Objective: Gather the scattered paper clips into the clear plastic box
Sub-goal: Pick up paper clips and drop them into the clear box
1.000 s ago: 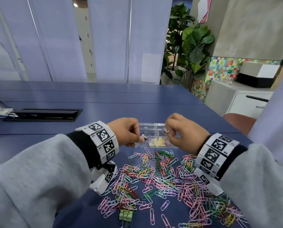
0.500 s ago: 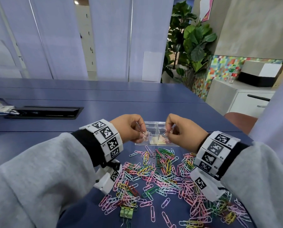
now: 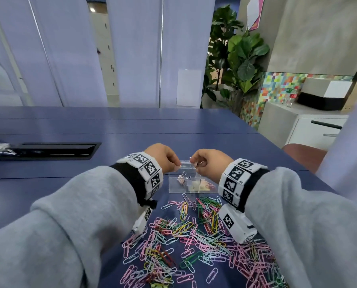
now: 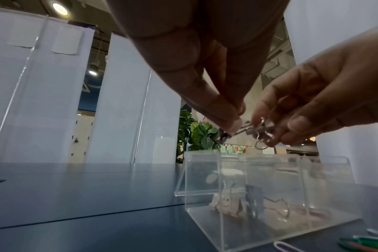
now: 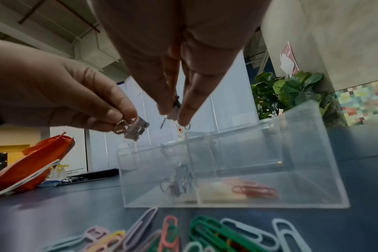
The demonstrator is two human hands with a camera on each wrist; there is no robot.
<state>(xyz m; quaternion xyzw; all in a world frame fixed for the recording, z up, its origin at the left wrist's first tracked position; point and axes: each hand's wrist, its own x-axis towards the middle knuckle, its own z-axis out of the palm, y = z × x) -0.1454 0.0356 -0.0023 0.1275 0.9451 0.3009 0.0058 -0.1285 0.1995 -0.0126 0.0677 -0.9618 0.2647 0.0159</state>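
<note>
Above the clear plastic box (image 5: 227,170), wrist views reveal each hand pinching clips.

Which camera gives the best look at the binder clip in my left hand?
The right wrist view: the binder clip shows side-on, pinched by the left hand. The left wrist view shows only a dark bit under the fingertips; in the head view the hand hides it.

My left hand (image 3: 164,159) and right hand (image 3: 211,163) now sit higher over the clear plastic box (image 3: 192,179) than a second ago, closer together above its far rim. Each pinches a small binder clip: left (image 5: 133,128), right (image 5: 176,109). My view has tipped down, showing more of the box's inside.
</note>
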